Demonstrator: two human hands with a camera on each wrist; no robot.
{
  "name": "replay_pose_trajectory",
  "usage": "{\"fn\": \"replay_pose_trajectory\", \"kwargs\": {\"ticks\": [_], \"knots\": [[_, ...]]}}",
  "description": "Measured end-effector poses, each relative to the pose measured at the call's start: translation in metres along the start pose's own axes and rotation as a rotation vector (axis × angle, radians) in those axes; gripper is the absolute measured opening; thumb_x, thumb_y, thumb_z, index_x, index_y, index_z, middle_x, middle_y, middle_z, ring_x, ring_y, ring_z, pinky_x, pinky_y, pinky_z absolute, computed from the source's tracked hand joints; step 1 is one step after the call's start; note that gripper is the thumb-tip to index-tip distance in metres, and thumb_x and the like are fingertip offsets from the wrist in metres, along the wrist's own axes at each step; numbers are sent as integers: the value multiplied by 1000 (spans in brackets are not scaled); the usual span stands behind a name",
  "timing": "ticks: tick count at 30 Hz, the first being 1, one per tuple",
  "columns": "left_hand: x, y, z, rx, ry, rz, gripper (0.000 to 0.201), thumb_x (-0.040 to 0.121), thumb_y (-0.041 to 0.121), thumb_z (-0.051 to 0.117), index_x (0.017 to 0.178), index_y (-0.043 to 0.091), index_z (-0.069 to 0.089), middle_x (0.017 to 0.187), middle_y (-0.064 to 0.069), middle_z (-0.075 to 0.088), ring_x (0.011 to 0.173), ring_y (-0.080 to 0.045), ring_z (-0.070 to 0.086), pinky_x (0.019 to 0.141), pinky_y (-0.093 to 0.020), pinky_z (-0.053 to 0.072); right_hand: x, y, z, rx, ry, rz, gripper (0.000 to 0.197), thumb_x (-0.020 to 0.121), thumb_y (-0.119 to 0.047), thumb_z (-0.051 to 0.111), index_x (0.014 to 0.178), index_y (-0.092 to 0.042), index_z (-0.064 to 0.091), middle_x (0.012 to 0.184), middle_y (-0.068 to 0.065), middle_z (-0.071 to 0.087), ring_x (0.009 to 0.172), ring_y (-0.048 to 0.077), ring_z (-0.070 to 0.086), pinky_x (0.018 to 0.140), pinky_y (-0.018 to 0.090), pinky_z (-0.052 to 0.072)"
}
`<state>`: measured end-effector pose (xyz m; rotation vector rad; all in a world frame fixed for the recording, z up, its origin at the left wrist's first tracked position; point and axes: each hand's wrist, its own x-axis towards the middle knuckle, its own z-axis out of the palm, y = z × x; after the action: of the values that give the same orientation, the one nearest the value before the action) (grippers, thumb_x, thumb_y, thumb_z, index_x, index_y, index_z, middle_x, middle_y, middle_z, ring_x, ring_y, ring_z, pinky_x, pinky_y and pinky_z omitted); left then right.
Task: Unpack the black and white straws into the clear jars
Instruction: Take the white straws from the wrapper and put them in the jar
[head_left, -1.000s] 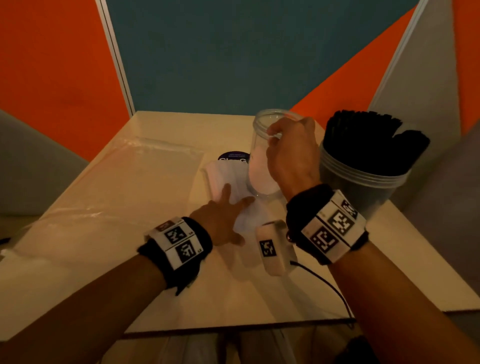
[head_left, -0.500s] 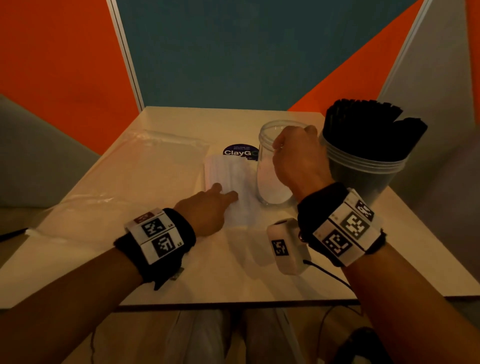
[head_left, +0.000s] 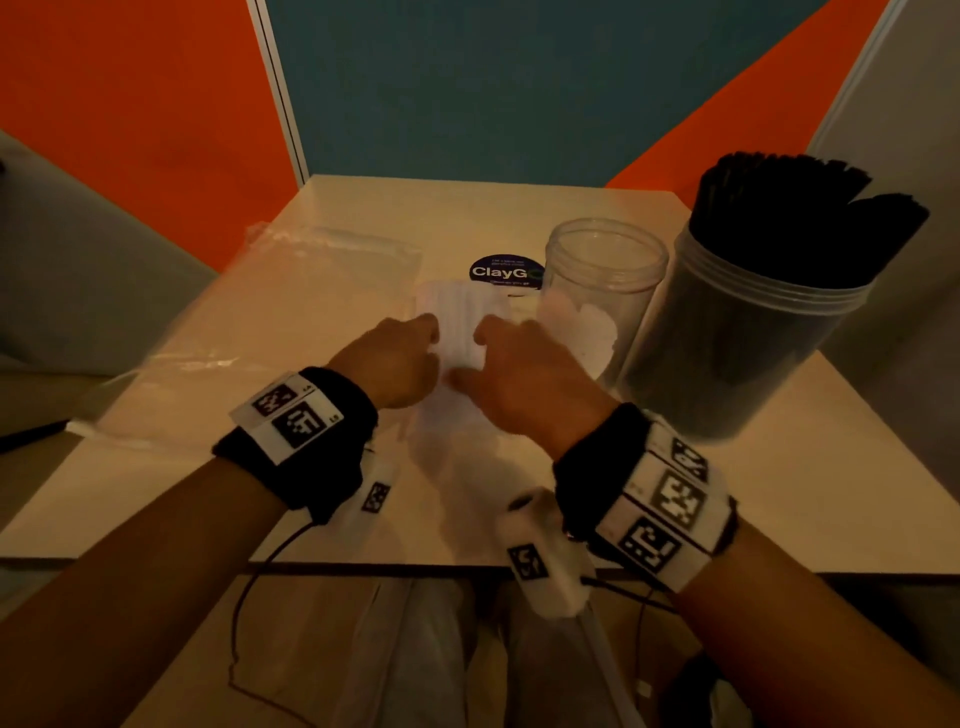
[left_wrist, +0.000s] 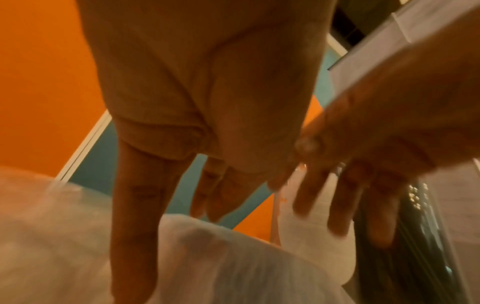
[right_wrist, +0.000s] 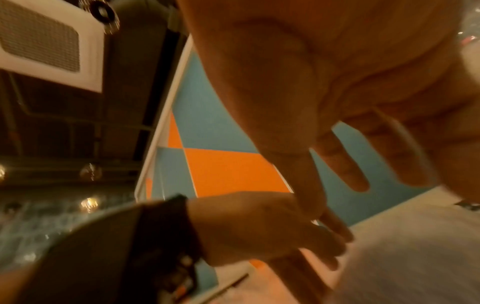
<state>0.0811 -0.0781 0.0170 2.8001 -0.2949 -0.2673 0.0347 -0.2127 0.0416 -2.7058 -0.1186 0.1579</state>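
Head view: the packet of white straws is being touched on the desk by the left hand and right hand; whether either grip is closing cannot be told.

**Table layout, by the clock**

At the table's centre lies the pack of straws. The empty jar stands at 2 o'clock, the filled jar just beside it at 3. A sticker sits at 12; a plastic bag spreads toward 9.
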Motion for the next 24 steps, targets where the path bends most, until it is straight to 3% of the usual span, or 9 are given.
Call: {"fn": "replay_pose_trajectory", "kwargs": {"ticks": [2,4,7,9,13,17,20,22,24], "knots": [[-2,-3,3,-160,-32,-53,29,98,19,43,126,11,44,106,-20,61,81,-32,66,72,-40,55,11,8,17,-36,-118,80,74,79,-59,61,134,-17,33,130,17,44,113,33,49,95,41,44],[-5,-7,4,-243,-30,-61,29,97,15,43,126,11,47,107,-19,63,82,-33,68,77,-44,57,18,16,31,-23,-155,126,91,72,-68,62,137,-16,25,132,19,44,115,35,48,95,42,44],[-6,-15,1,-200,59,-52,29,96,15,44,124,13,52,114,-14,64,93,-30,64,82,-39,53,22,23,43,56,-131,191,102,64,-76,60,139,-22,16,134,20,42,117,37,45,92,44,43],[-7,-19,2,-274,53,-65,29,95,13,47,123,12,53,111,-16,65,92,-32,65,83,-42,54,22,22,45,81,-102,226,105,63,-76,61,139,-23,13,134,21,40,117,38,44,89,43,42],[-11,-21,12,-348,-25,-58,31,96,22,48,124,8,50,104,-18,68,84,-32,68,78,-46,56,21,18,47,211,-83,237,109,65,-53,77,140,-17,6,130,22,41,115,37,49,89,42,47],[-11,-23,12,-306,-3,6,29,97,16,45,123,8,54,112,-15,66,88,-28,66,78,-37,55,20,21,40,215,-89,175,99,72,-25,79,140,-12,9,125,18,52,110,33,56,91,41,51],[-13,-28,5,-154,145,58,28,96,13,46,119,11,60,119,-11,62,101,-28,60,82,-27,43,19,26,28,193,-101,171,89,75,-18,76,140,-10,16,126,18,51,112,33,55,95,42,48],[-13,-34,2,-27,270,4,29,94,15,47,121,14,59,122,-12,55,108,-32,53,90,-31,40,19,28,21,217,-103,186,85,75,-17,77,139,-9,21,125,19,50,111,34,56,95,43,49],[-14,-41,2,104,201,-140,33,94,21,46,127,18,51,126,-13,49,112,-36,49,93,-38,40,19,30,16,267,-99,201,81,73,-16,78,135,-10,27,122,17,52,107,34,59,90,42,52]]}}
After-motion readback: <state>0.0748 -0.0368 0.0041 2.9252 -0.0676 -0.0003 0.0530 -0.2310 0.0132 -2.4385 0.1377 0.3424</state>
